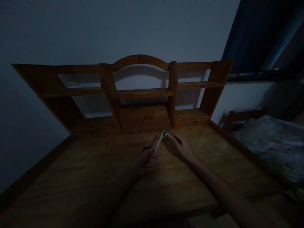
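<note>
My left hand [150, 161] is closed around the lower part of a slim, slightly curved white stick [159, 143], which looks like a toothbrush handle. The stick leans up and to the right. My right hand [182, 146] grips a razor by its dark handle. The shiny head of the razor [166, 134] is at the top end of the white stick and seems to touch it. Just behind my left hand, a small dark object [146, 148] lies on the table, partly hidden and too dim to name.
The wooden table [95, 164] carries a wooden shelf unit [141, 93] along its back edge, against the wall. Beyond the raised right edge lies a heap of whitish plastic bags [273, 139]. A dark curtain [256, 34] hangs at upper right. The room is dim.
</note>
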Available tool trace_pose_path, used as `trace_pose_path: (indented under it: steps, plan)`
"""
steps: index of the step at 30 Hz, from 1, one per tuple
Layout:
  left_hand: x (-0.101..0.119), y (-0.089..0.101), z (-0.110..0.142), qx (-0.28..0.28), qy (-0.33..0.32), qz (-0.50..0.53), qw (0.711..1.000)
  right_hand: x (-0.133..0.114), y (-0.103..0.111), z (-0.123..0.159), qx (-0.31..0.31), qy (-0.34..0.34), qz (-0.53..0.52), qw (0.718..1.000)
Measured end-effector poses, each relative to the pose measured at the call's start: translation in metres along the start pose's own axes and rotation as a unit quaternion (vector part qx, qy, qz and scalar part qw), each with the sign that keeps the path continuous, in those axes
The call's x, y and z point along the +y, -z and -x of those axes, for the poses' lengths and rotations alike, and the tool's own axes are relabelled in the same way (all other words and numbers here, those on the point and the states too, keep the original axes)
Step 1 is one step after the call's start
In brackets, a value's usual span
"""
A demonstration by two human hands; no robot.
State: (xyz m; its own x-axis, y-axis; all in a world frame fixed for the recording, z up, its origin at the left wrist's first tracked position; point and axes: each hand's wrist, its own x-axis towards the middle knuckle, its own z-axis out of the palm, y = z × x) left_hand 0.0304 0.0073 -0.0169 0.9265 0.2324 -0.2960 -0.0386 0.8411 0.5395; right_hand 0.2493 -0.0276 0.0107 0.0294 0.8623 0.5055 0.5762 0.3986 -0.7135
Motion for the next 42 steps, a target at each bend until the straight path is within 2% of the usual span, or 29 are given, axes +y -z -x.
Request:
trace_pose_path:
  steps: [3,6,8,14,17,19,20,22,23,25,26,27,31,35,42]
  plan:
    - [0.0,-0.001,-0.001,0.003,0.0,-0.001,1.0,-0.001,0.001,0.0,0.018,0.0,0.0,1.0]
    - [0.002,0.001,0.0,0.015,0.001,-0.002,1.0,-0.002,-0.001,0.0,-0.025,0.01,-0.004,1.0]
    - [0.002,0.003,0.0,0.019,-0.003,-0.007,1.0,-0.001,-0.003,0.0,-0.028,0.007,-0.011,1.0]
    - [-0.008,-0.001,-0.009,0.015,-0.01,-0.08,0.997,0.012,0.001,-0.007,0.143,-0.038,-0.029,0.989]
    - [-0.007,-0.001,-0.016,0.076,-0.09,-0.148,0.982,0.019,0.003,-0.01,0.177,-0.048,-0.032,0.983]
    - [0.004,0.003,-0.016,0.155,-0.185,-0.218,0.946,0.023,0.002,-0.01,0.176,-0.047,-0.032,0.983]
    - [0.013,0.007,-0.012,0.206,-0.231,-0.265,0.913,0.025,0.001,-0.01,0.173,-0.045,-0.031,0.983]
    - [0.032,0.016,0.002,0.302,-0.3,-0.384,0.819,0.028,0.0,-0.01,0.169,-0.043,-0.03,0.984]
    - [0.042,0.021,0.013,0.349,-0.315,-0.452,0.758,0.03,-0.001,-0.01,0.171,-0.044,-0.03,0.984]
    - [0.056,0.031,0.04,0.432,-0.273,-0.587,0.628,0.033,-0.001,-0.01,0.173,-0.044,-0.028,0.983]
    - [0.059,0.036,0.053,0.465,-0.227,-0.642,0.566,0.034,-0.001,-0.01,0.172,-0.043,-0.027,0.984]
    - [0.06,0.041,0.066,0.489,-0.204,-0.651,0.543,0.035,-0.002,-0.01,0.169,-0.041,-0.027,0.984]
    - [0.047,0.055,0.099,0.545,-0.156,-0.657,0.496,0.037,-0.004,-0.007,0.152,-0.038,-0.028,0.987]
    - [0.035,0.062,0.107,0.56,-0.137,-0.659,0.483,0.037,-0.006,-0.005,0.132,-0.035,-0.031,0.99]
    - [0.044,0.059,0.104,0.574,-0.193,-0.663,0.441,0.031,-0.004,-0.004,0.133,-0.037,-0.055,0.989]
